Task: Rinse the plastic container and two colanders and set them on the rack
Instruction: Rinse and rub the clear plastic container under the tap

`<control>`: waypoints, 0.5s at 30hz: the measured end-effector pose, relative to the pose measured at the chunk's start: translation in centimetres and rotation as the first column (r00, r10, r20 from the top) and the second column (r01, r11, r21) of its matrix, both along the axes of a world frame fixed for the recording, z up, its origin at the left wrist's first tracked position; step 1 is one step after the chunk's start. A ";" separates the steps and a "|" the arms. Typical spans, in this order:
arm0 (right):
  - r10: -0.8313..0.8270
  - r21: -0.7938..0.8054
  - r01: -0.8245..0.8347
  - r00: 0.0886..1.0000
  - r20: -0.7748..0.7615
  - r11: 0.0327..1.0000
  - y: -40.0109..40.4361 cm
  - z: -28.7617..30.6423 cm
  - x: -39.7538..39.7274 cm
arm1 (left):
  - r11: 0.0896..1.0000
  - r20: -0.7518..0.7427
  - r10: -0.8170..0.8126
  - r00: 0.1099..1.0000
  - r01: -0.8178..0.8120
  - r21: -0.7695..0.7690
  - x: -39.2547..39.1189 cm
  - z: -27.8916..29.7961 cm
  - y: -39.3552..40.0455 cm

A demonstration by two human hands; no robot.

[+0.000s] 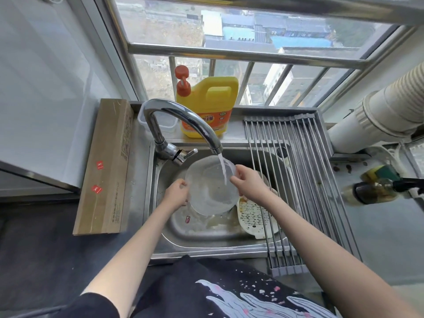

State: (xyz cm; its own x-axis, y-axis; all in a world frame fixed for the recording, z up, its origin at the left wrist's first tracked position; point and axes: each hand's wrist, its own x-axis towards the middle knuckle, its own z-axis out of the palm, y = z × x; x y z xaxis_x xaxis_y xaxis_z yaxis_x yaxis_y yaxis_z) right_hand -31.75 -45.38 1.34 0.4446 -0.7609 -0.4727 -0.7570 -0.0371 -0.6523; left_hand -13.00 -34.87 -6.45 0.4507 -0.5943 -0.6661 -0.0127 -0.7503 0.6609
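Note:
A clear round plastic colander (210,187) is tilted under the running tap (183,121) over the steel sink (160,180). My left hand (175,192) grips its left rim, and my right hand (246,181) holds the right rim, where the water stream hits. A cream slotted colander (252,218) lies in the sink at the right, partly under the roll-up rack (296,168). A clear plastic container (165,125) stands on the ledge behind the tap. Nothing sits on the rack.
A yellow detergent jug (207,104) with an orange pump stands on the back ledge. A long cardboard box (106,166) lies left of the sink. A sponge (382,172) and a dark bottle (371,191) sit on the right counter under a white duct.

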 end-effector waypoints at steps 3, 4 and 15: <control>-0.096 -0.068 0.094 0.995 -0.020 0.993 -0.2 0.1 0.1 | 0.999 -0.134 -0.025 0.991 0.028 0.017 -0.9 0.5 -0.6; -0.149 -0.111 0.143 0.988 -0.044 0.983 -0.2 -0.1 -0.1 | 0.999 -0.161 -0.037 0.986 0.038 0.007 -1.1 0.7 -0.8; -0.245 -0.202 0.237 0.970 -0.013 0.950 0.8 -0.7 0.1 | 0.999 -0.340 -0.046 0.939 0.046 -0.009 0.1 0.5 -0.1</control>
